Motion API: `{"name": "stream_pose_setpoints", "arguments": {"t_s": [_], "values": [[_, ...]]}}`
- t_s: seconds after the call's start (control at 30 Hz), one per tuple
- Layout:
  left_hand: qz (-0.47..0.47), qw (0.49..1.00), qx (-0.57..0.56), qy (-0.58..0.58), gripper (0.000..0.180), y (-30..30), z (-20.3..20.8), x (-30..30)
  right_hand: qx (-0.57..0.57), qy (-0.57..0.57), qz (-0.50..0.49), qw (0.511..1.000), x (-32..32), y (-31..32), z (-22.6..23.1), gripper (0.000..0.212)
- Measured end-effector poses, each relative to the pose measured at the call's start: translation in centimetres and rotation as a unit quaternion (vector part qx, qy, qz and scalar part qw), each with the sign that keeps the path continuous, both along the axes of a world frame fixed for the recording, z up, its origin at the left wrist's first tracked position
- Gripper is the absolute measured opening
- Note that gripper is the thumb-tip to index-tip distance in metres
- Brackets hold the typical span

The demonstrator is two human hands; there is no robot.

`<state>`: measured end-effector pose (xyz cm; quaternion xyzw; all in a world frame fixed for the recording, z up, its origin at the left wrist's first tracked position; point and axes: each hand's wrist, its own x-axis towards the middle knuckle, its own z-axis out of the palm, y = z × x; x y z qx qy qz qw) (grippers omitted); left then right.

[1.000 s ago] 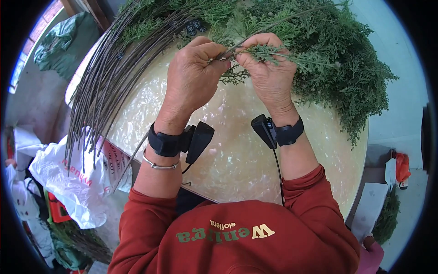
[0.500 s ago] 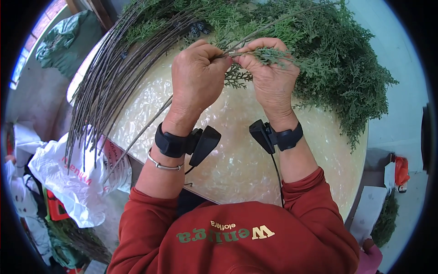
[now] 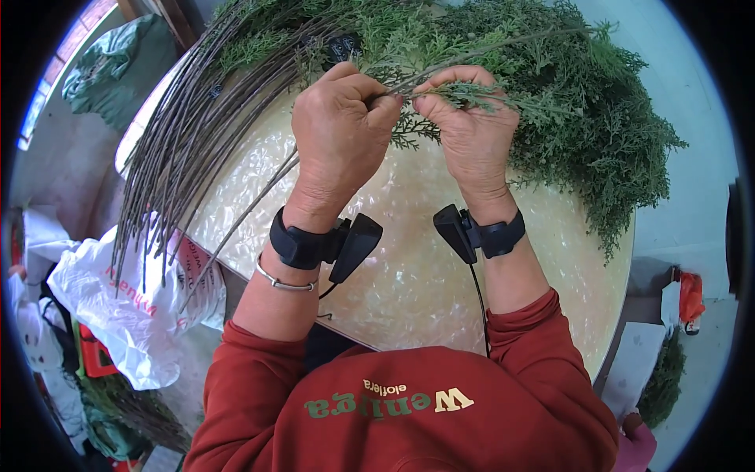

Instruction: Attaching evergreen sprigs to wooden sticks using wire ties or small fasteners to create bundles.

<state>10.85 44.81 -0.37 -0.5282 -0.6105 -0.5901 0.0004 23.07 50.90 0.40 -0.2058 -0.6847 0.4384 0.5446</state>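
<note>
Table: round, pale table (image 3: 409, 291), green branches (image 3: 598, 134) along its far edge.
Left hand (image 3: 342, 134): fingers closed on a thin stem (image 3: 409, 82).
Right hand (image 3: 472, 130): fingers pinch a green sprig (image 3: 472, 94).

pale round table (image 3: 409, 275), evergreen sprigs (image 3: 598, 134), bare stems (image 3: 197, 141)

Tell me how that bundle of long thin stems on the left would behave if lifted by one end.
The bundle of long thin stems would probably sag: they already bow over the table edge. Loose and unbound, they would likely splay or slip apart. They look light, being bare and slender. Both the left hand and right hand grip a cypress sprig.
</note>
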Motion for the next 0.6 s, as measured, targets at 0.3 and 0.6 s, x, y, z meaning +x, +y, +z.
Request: {"name": "stream_pose_setpoints", "arguments": {"t_s": [0.3, 0.6], "values": [[0.023, 1.0, 0.018, 0.007, 0.008, -0.04, -0.09, 0.24, 0.05, -0.006, -0.02, 0.999, -0.24, 0.03, -0.49, 0.014], [0.036, 0.999, 0.018, 0.014, 0.008, -0.04, -0.02, 0.34, 0.062, -0.014, -0.023, 0.998, -0.24, 0.07, -0.7, 0.012]]}}
